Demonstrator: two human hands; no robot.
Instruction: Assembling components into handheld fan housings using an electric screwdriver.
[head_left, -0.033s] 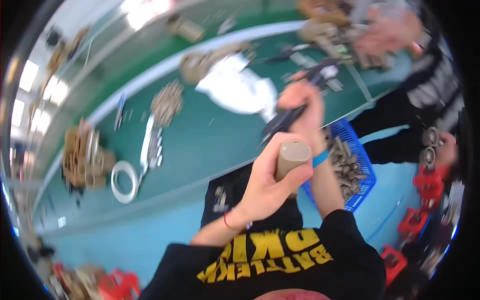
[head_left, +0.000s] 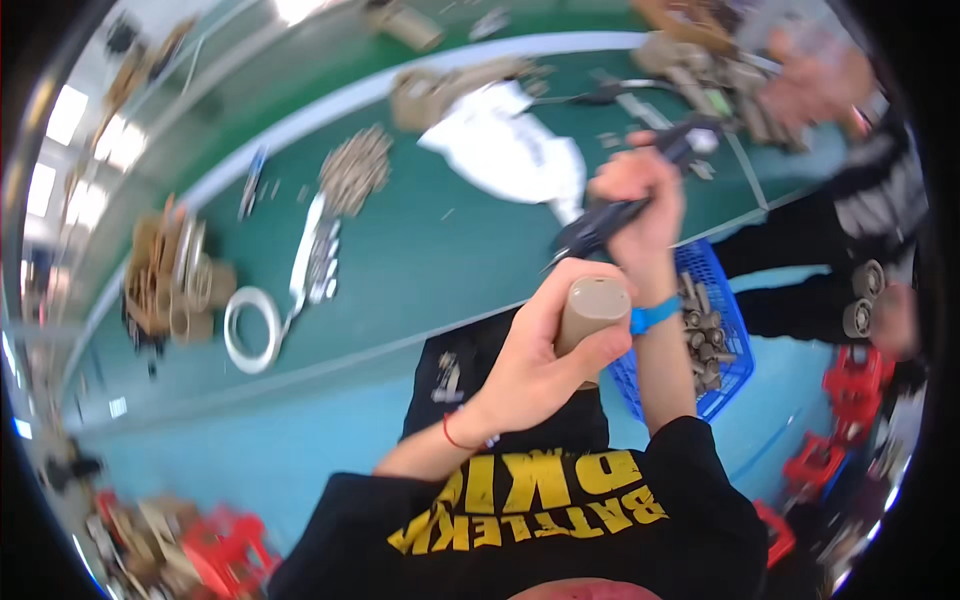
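Note:
My left hand (head_left: 535, 350) is wrapped round a beige rounded handle-like part (head_left: 596, 303), its smooth flat end facing up. Just beyond it, my right hand (head_left: 645, 205) grips a black electric screwdriver (head_left: 590, 230), which slants with its thin tip down toward the beige part. The motion blur hides whether the tip touches it. Past the right hand, a white plastic bag (head_left: 505, 150) lies on the green table (head_left: 420, 240). By my right forearm stands a blue basket (head_left: 738, 335) holding several beige parts.
On the table's left are a pile of small beige pieces (head_left: 357, 170), a white ring-shaped roll (head_left: 252, 330) and a cardboard box (head_left: 160, 265). Beige parts (head_left: 690, 75) lie at the far right beside another person's hand (head_left: 815, 85). Red stools (head_left: 225, 540) stand on the floor.
The view has shifted, so the table and its things sit a little further right and higher. Both hands keep their hold, and the screwdriver stays near the beige part.

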